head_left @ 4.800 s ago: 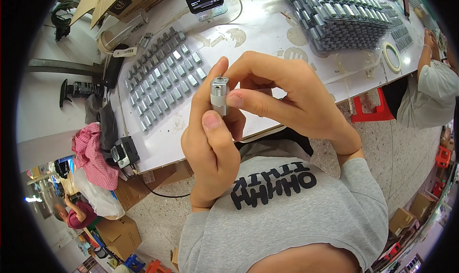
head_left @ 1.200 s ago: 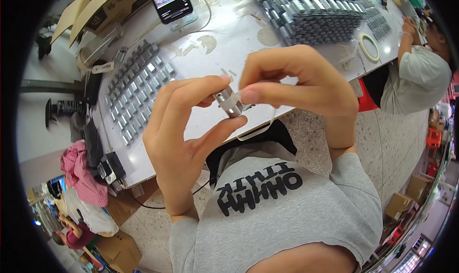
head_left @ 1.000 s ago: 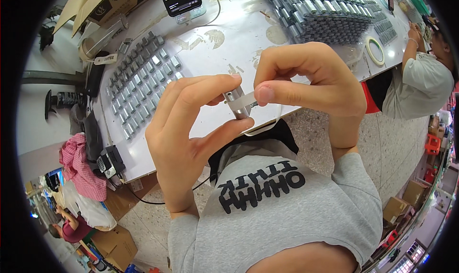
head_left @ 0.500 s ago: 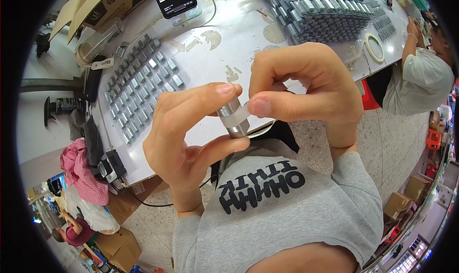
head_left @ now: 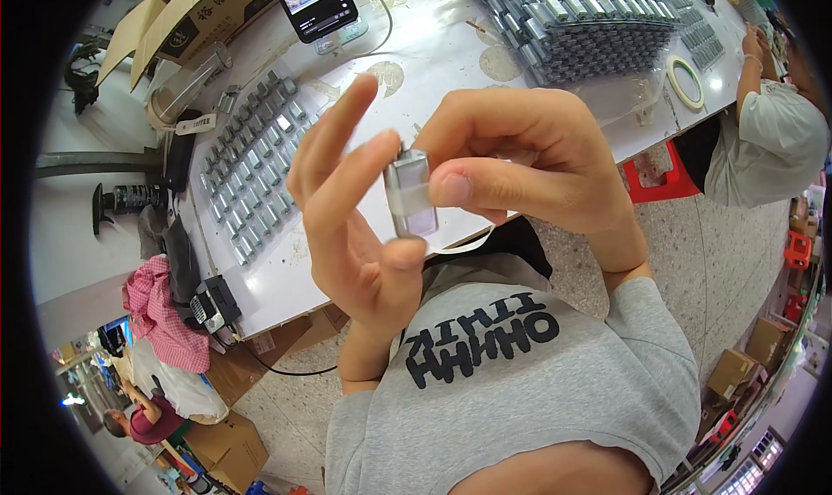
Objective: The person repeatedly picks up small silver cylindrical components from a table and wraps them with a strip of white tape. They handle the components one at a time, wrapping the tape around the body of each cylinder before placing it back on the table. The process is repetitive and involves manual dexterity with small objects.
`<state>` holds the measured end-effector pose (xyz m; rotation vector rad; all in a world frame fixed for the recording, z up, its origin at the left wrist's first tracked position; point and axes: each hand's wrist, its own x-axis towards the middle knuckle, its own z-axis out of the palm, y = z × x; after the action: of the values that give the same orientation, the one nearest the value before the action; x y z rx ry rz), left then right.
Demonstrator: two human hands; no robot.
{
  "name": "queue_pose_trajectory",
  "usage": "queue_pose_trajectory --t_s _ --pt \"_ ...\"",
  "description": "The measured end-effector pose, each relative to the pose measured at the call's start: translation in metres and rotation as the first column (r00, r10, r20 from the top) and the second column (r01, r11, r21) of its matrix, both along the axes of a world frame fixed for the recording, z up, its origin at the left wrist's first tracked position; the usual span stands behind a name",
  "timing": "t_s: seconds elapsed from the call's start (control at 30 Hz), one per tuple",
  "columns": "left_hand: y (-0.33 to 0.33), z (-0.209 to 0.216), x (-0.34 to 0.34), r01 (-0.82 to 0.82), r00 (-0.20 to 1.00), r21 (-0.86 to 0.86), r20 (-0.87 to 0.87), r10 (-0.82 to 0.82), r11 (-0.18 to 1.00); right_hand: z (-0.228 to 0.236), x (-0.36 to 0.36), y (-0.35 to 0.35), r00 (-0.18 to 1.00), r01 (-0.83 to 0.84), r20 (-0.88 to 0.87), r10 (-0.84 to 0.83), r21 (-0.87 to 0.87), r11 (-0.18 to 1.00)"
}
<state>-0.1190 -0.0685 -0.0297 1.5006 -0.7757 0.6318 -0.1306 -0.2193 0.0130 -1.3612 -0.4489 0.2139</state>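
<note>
Over white table (head_left: 442, 57), motor (head_left: 411, 192) points shaft (head_left: 402, 148) up, long axis nearly upright.

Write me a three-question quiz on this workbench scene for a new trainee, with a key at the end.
1. True or false: a thumb and one finger of the left hand hold the small, flat-sided silver metal motor by opposite ends.
2. Where is the open brown cardboard box, relative to the spread rows of silver metal motors at the left?
A) nearer the person
B) farther from the person
C) underneath them
3. Which device with a lit screen shows at the picture's upper edge?

Key: 1. True. 2. B. 3. A black rectangular smartphone.
</note>
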Motion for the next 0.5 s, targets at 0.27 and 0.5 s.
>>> queue_pose_trajectory --t_s 0.27,0.5 --pt "0.014 0.020 -0.023 -0.036 0.951 0.211 -0.295 0.098 0.977 -0.005 0.000 0.006 0.991 0.117 0.059 -0.117 -0.005 0.993" --pt "0.017 0.025 -0.022 -0.122 0.979 0.329 -0.115 0.168 0.936 -0.002 -0.001 0.004 0.996 0.063 0.064 -0.058 -0.074 0.995"
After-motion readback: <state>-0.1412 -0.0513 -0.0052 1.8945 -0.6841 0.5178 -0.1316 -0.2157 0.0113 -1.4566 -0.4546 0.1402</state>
